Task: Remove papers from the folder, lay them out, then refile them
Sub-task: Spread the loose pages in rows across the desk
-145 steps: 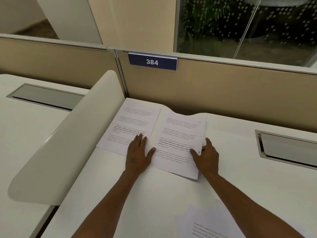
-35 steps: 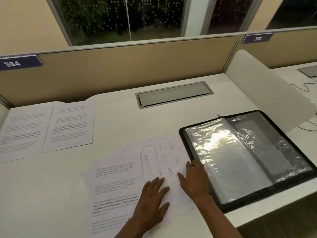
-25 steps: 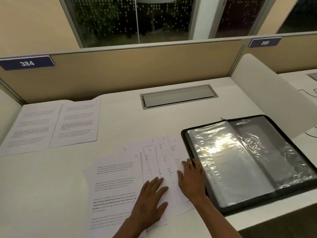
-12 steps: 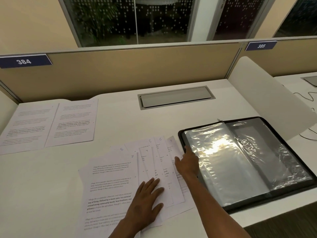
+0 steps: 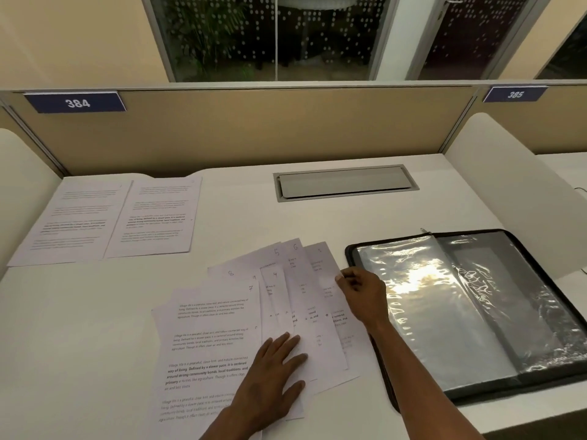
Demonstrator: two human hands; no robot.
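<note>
Clearly the laying-out was under way. A fanned pile of papers (image 5: 286, 312) lay at the near centre of the desk (image 5: 95, 328), with handwritten numbers on the top corners. The open folder (image 5: 476, 312), its plastic sleeves catching glare, sat at 3 o'clock of the pile, just beside it, and two laid-out sheets (image 5: 120, 217) rested at 10 o'clock near the partition.

The left hand (image 5: 273, 376) lay flat on the lower part of the pile, fingers straight and spread, pressing it down. The right hand (image 5: 362, 293) was at the rightmost sheet's edge, fingers curled narrow and apparently pinching that edge.

To do this step well, I judged, the left hand should pin the pile while the right peeled off one sheet only, lifting by the edge so that no neighbour dragged along. The sheet would then go beside the two already out, in number order, without overlap.
</note>
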